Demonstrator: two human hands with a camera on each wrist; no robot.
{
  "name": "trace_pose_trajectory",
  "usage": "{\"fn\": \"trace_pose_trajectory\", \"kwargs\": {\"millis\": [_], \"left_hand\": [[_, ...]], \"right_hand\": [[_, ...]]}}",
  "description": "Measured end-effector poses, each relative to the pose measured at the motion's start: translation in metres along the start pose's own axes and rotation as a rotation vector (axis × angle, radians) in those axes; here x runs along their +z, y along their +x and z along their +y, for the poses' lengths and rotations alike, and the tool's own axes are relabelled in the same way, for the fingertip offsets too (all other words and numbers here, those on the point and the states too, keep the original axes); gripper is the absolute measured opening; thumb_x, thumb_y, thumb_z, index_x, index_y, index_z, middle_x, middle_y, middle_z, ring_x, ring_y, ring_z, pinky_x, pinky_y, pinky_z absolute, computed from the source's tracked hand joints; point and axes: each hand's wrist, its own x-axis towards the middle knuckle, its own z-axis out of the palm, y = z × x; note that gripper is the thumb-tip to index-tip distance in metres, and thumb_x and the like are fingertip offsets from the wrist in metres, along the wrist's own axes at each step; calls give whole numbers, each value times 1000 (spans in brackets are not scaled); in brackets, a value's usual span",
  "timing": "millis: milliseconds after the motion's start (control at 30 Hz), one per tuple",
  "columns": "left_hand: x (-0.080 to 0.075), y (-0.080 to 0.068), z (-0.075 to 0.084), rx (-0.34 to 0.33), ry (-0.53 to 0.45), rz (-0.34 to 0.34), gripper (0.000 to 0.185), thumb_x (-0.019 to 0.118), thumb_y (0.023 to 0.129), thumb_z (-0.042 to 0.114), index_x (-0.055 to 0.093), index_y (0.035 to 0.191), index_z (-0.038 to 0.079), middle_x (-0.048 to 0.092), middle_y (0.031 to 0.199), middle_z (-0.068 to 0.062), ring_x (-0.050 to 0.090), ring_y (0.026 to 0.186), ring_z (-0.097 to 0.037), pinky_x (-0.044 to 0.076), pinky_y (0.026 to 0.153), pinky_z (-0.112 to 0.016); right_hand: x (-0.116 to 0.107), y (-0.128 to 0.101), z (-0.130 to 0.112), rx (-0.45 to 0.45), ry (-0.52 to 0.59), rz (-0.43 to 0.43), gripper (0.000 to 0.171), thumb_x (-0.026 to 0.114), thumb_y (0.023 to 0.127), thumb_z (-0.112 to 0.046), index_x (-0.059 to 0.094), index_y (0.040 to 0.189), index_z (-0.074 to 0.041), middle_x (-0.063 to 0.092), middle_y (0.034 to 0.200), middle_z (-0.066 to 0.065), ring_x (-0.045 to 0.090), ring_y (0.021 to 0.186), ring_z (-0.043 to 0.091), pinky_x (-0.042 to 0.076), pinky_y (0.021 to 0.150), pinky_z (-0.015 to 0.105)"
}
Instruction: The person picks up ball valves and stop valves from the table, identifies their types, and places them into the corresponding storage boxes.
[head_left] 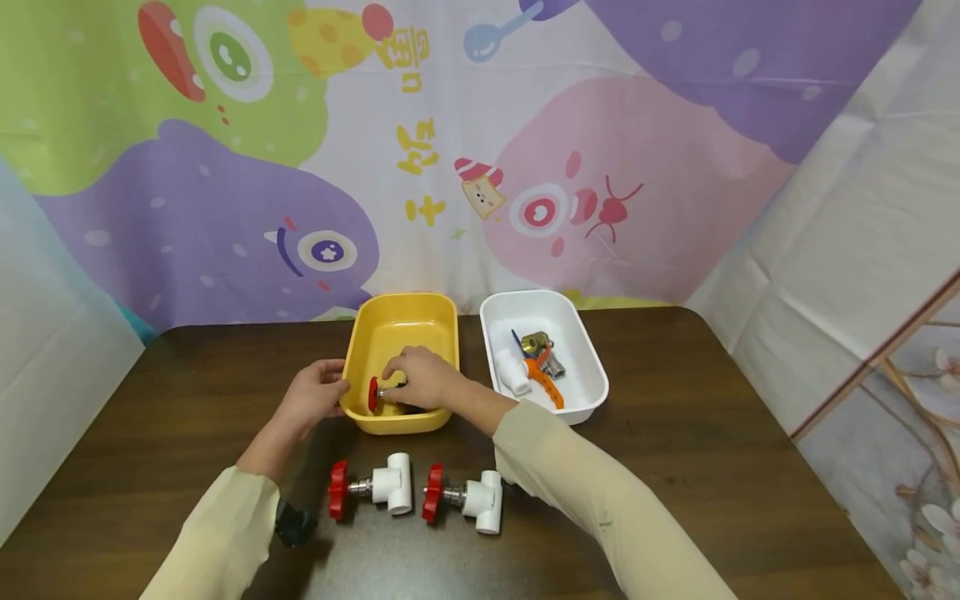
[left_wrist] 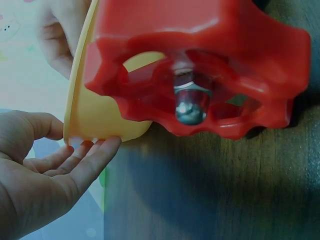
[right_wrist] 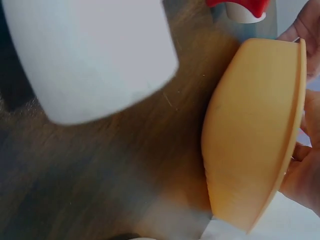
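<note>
My left hand [head_left: 311,393] holds the left rim of a yellow plastic tray [head_left: 405,327], thumb and fingers on either side of its wall in the left wrist view. Inside that tray, my right hand [head_left: 426,379] grips a valve with a red handwheel [head_left: 372,394]; the fingers hide most of its body. Two white T-shaped pipe valves with red handwheels lie in front of the tray, one on the left [head_left: 390,486] and one on the right [head_left: 482,500]. A red handwheel [left_wrist: 160,25] looms large in the left wrist view.
Right of the yellow tray stands a white tray [head_left: 581,367]. It contains a white pipe fitting [head_left: 513,372], an orange-handled part [head_left: 547,383] and brass and metal fittings [head_left: 536,342]. A patterned cloth [head_left: 420,167] hangs behind the dark wooden table [head_left: 675,450].
</note>
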Motion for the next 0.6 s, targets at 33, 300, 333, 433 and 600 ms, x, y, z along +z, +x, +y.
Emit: {"fn": "trace_pose_trajectory", "kwargs": {"millis": [33,300,333,433,600], "left_hand": [[0,0,0,2,1,0,50,44,95,8,29,140,-8,42,130,-30,54,110,-39,57,80,-40],[1,-2,0,8,-1,0,51,45,95,8,29,140,-9,41,130,-31,54,109,-39,56,82,-43],[1,-2,0,6,1,1,51,45,95,8,29,140,-9,41,130,-30,55,109,-39,56,82,-43],[1,-2,0,11,4,2,51,44,95,8,29,140,-9,42,130,-30,55,108,-38,56,81,-42],[1,-2,-1,14,8,1,50,44,95,9,29,140,-8,42,130,-30,55,108,-38,57,80,-39]], "right_hand": [[-1,-1,0,-7,5,9,31,62,88,-37,67,111,-16,63,109,1,56,102,16,48,85,25],[-11,-12,0,-7,84,40,34,61,89,-39,66,114,-16,64,112,1,57,103,16,48,86,24],[-13,-14,0,0,104,45,35,61,88,-38,66,114,-16,64,112,1,57,103,16,48,86,24],[-17,-19,-1,26,173,66,37,62,87,-38,65,116,-14,64,114,3,57,104,18,48,86,24],[-24,-26,0,48,243,97,41,64,86,-38,64,117,-12,62,115,6,56,108,20,48,89,27]]}}
